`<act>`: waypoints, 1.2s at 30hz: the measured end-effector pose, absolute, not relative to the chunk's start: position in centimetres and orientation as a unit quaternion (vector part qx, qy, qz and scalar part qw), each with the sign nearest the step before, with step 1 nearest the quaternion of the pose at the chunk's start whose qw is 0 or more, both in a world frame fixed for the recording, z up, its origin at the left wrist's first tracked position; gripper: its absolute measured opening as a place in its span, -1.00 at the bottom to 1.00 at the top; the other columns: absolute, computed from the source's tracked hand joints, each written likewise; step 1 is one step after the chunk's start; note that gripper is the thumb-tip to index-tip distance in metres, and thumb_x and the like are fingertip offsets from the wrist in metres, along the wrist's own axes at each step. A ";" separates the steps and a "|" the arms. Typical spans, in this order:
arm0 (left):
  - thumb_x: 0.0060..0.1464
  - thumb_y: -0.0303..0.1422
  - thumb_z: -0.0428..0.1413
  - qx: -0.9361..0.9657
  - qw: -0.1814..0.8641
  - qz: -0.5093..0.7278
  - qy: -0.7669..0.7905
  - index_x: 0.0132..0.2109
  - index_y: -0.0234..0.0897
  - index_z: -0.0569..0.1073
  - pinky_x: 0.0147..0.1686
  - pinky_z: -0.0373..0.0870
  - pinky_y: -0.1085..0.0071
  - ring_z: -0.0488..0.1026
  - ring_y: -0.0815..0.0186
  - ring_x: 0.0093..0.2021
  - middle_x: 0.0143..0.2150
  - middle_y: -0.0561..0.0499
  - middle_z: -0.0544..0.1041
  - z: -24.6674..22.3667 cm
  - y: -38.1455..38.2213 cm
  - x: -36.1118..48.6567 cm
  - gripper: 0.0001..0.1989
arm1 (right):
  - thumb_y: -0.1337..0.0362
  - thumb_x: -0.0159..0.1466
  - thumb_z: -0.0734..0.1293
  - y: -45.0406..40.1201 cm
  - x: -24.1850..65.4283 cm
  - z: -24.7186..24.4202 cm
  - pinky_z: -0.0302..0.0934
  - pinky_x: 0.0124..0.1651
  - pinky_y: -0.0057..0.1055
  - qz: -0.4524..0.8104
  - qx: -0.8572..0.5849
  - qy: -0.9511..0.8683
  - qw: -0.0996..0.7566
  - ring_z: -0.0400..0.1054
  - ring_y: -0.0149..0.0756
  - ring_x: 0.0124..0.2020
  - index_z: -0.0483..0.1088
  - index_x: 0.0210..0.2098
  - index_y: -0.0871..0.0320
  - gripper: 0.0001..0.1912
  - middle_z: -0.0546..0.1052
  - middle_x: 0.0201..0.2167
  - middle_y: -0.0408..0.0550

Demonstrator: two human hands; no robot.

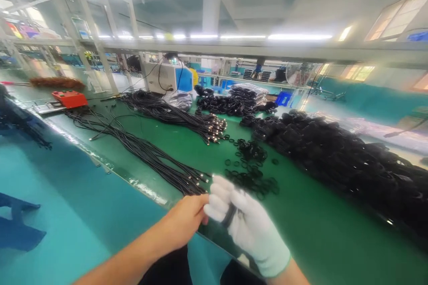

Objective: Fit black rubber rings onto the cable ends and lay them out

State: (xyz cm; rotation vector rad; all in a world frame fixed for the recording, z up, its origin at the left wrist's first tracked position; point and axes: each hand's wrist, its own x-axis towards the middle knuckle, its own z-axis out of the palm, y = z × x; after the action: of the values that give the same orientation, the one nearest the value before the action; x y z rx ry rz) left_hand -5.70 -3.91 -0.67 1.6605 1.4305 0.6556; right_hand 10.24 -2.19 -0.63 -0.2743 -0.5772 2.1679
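My left hand (190, 213), bare, is closed at the table's near edge, its fingertips against my gloved right hand. What it holds, if anything, is hidden behind its fingers. My right hand (250, 227) wears a white glove and curls around a short black piece (229, 215), whose kind does not show clearly. Just beyond my left hand lie the metal-tipped ends of a bundle of black cables (147, 151), which stretches back to the left. Ahead of the glove, small black rings (256, 180) lie scattered on the green tabletop (307, 213).
A second bundle of black cables (174, 113) lies farther back. To the right rises a long heap of black coiled items (327, 156). A red box-shaped device (69, 99) sits at the left, and a white and blue machine (169, 76) stands behind the cables.
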 end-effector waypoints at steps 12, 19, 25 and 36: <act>0.10 -0.51 -0.07 0.833 -0.025 0.087 0.545 -0.41 -0.24 0.37 -0.52 0.04 0.38 0.31 0.33 -0.52 -0.47 0.04 0.42 0.3 -5.5 -2.3 -0.81 | 0.27 0.19 0.34 0.1 12.5 -0.6 0.10 0.13 -0.04 0.792 -0.203 -0.306 0.487 0.37 -0.13 -0.06 0.33 -0.01 0.21 -0.63 0.44 -0.02 0.11; 0.09 -0.22 0.08 0.931 -0.046 0.150 0.328 -0.37 -0.26 0.38 -0.32 0.13 0.36 0.31 0.31 -0.35 -0.40 0.06 0.42 3.7 -0.3 -5.2 -0.80 | 0.30 0.21 0.31 -0.6 12.3 -0.2 0.20 -0.06 -0.21 0.840 -0.165 -0.406 0.319 0.38 -0.23 -0.20 0.37 -0.09 0.30 -0.71 0.47 -0.18 0.11; 0.09 -0.35 0.09 0.945 0.060 0.175 0.269 -0.33 -0.27 0.43 -0.11 0.17 0.40 0.34 0.34 -0.21 -0.29 0.04 0.48 4.2 1.7 -5.0 -0.92 | 0.32 0.15 0.36 -0.5 12.7 -1.5 0.23 -0.13 -0.21 0.880 -0.167 -0.361 0.260 0.42 -0.26 -0.33 0.39 -0.15 0.36 -0.70 0.50 -0.32 0.11; 0.00 -0.25 0.08 0.723 0.514 0.178 0.427 -0.33 -0.29 0.37 -0.64 0.11 0.56 0.21 0.47 -0.61 -0.55 0.16 0.32 3.1 2.9 -4.2 -0.82 | 0.27 0.03 0.44 0.1 13.3 -2.1 0.21 -0.23 -0.25 0.933 -0.130 -0.234 0.239 0.33 -0.37 -0.48 0.33 -0.32 0.31 -0.70 0.39 -0.53 -0.13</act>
State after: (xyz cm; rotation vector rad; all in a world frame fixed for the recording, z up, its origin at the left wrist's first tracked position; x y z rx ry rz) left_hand -4.23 2.90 3.10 1.7374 1.0258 0.4290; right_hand 13.29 0.14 -2.15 -0.3563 -0.6410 2.5568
